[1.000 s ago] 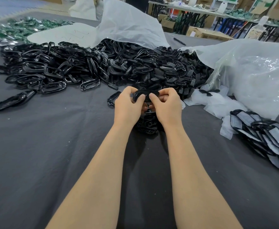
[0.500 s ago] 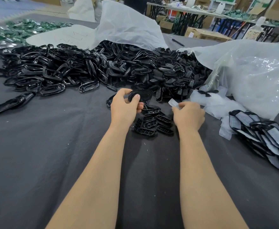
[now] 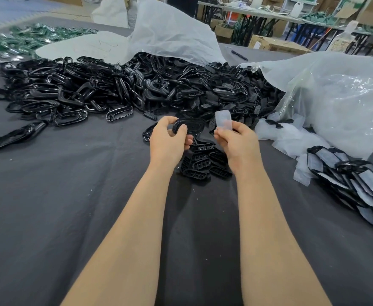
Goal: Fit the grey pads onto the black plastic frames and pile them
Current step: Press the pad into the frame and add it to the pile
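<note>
Since before, our right hand [image 3: 238, 143] has raised the grey pad [image 3: 223, 119], likely light and floppy, pinched by its lower end beside the stiff-looking black frame [image 3: 190, 127] our left hand [image 3: 169, 143] grips over the desk [image 3: 48, 195].

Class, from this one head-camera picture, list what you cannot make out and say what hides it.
The black frame: head view, left end covered by fingers of the left hand.
The grey pad: head view, motion-blurred; lower end inside the grip of the right hand.
The small stack below the hands: head view, partly covered by both hands; count unclear.
The finished pile: head view, cut off by the right edge.
</note>
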Tool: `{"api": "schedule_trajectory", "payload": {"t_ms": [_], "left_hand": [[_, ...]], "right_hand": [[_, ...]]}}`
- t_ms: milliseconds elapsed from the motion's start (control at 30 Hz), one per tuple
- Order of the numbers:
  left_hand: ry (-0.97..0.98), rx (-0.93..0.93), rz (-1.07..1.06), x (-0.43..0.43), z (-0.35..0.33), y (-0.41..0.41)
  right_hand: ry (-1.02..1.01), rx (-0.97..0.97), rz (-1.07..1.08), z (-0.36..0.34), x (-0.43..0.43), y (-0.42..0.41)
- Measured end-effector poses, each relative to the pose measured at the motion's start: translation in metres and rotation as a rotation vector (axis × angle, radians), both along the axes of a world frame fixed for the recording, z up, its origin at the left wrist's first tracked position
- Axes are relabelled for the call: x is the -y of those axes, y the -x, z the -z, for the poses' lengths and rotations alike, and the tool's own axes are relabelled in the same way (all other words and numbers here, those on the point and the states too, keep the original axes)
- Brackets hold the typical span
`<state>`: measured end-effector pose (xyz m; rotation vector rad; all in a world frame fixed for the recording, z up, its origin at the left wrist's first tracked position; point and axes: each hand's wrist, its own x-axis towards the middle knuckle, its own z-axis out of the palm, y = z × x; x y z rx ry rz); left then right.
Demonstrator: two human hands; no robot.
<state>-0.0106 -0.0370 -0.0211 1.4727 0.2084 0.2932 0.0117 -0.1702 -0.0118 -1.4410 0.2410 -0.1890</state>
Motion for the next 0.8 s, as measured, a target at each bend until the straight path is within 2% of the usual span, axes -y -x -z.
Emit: {"api": "schedule_trajectory", "payload": {"t_ms": [200,400,533,600,667,800], "left_hand": [[-0.004,-0.008,0.000,0.001,-0.001,0.001],[-0.026,-0.006,-0.013,0.001,0.000,0.001],[-0.035,-0.015,-0.017,0.001,0.001,0.000],[-0.043,-0.019,-0.016,0.001,0.001,-0.001],[-0.062,-0.014,-0.013,0.000,0.002,-0.001],[-0.106,0.024,0.024,-0.001,0.003,0.000]], "right_hand": [[-0.021,0.041,-0.001,-0.002,-0.003,0.004],[-0.274,0.057,-0.047,-0.015,-0.006,0.012],[-0.266,0.118,-0.148,-0.017,-0.008,0.015],[-0.166,0.155,-0.233,-0.017,-0.011,0.016],[0.084,0.198,-0.251,-0.014,-0.015,0.017],[0.528,0.297,-0.114,-0.008,-0.022,0.016]]}}
